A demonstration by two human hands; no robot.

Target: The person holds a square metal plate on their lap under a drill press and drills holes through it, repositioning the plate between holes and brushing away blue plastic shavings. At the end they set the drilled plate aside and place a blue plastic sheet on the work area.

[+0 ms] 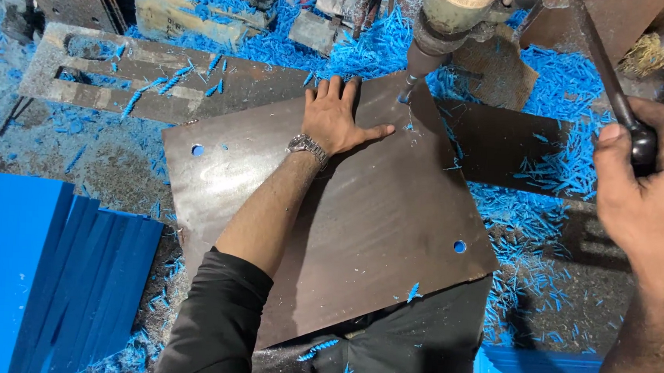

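We count one dark brown square plate (pixel 360 232) with two drilled holes, one near each side corner, lying on the drill table (pixel 87 161) amid blue shavings. Our left hand (pixel 335 119) presses flat, fingers spread, on it beside the drill bit (pixel 409 85). Our right hand (pixel 638 192) clenches the feed lever (pixel 613 79).

Left hand (pixel 336 119) lies flat, fingers spread, pressing the square dark brown sheet (pixel 360 225) on the bench. Right hand (pixel 641 189) grips the black metal lever handle (pixel 613 83). The grey drill bit (pixel 409 85) meets the sheet's far corner, with curly blue plastic shavings (pixel 560 92) scattered around.
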